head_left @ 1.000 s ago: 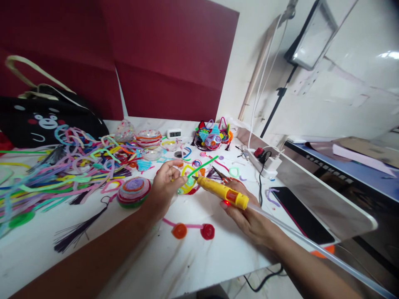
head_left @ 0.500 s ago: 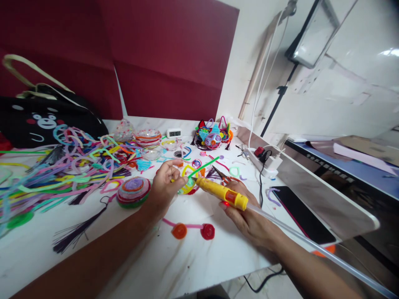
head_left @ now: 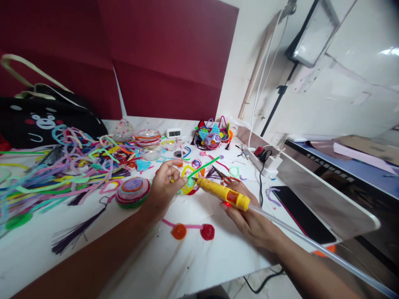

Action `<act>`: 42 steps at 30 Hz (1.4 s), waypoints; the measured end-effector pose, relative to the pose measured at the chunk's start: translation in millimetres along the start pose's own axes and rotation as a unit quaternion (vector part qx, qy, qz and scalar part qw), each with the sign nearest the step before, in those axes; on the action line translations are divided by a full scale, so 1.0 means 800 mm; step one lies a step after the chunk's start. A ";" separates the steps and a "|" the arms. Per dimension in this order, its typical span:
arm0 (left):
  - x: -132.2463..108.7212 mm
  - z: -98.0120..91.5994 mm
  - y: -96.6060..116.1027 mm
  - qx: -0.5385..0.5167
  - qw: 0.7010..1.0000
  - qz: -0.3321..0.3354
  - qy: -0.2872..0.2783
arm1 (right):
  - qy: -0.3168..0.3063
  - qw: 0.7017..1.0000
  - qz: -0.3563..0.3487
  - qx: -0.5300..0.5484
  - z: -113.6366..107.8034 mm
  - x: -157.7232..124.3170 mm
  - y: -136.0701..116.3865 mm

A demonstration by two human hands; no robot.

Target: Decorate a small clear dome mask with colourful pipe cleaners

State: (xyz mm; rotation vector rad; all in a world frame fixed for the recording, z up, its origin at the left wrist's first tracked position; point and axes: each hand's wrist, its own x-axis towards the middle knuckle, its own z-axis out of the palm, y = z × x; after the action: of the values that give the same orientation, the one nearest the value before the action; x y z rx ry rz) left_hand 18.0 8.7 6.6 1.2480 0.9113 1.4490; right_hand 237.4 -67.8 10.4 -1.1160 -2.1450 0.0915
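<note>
Between the thumb and fingers of my left hand (head_left: 168, 180) is pinched a green pipe cleaner (head_left: 204, 167), its free end slanting up to the right. My right hand (head_left: 246, 207) grips a yellow hot glue gun (head_left: 221, 193) with a small red light lit. Its nozzle points left, at or very near the green pipe cleaner by my left fingertips; I cannot tell if they touch. A long clear glue stick (head_left: 296, 232) trails from the gun's back. Just beyond the nozzle lies a yellow pipe-cleaner ring (head_left: 188, 192). Nearer me, a pink strip (head_left: 193, 226) joins an orange coil (head_left: 178, 231) and a red coil (head_left: 207, 232).
Tangled pipe cleaners (head_left: 77, 166) cover the left, beside a striped dome (head_left: 133, 192) and a dark tassel (head_left: 76, 236). Scissors (head_left: 222, 175) lie behind the gun. To the right are a black phone (head_left: 304, 214) and a power strip (head_left: 264, 162). A decorated mask-like piece (head_left: 212, 136) stands behind.
Almost nothing differs. The glue gun and my right hand have shifted very slightly; my left hand keeps its pinch on the green pipe cleaner.
</note>
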 end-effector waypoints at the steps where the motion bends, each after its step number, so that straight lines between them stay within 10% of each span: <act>1: 0.000 0.000 0.000 0.000 1.000 0.001 -0.001 | 0.000 1.000 0.000 0.000 0.000 0.000 -0.001; 42: 0.000 -0.001 0.000 0.000 1.000 0.003 0.004 | 0.019 1.000 -0.004 0.003 -0.004 0.004 -0.006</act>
State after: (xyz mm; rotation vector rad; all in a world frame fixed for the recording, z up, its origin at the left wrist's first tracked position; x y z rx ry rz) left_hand 17.6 8.7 6.1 1.2464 0.9141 1.4600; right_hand 234.7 -69.6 16.4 -1.0966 -2.1145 0.0733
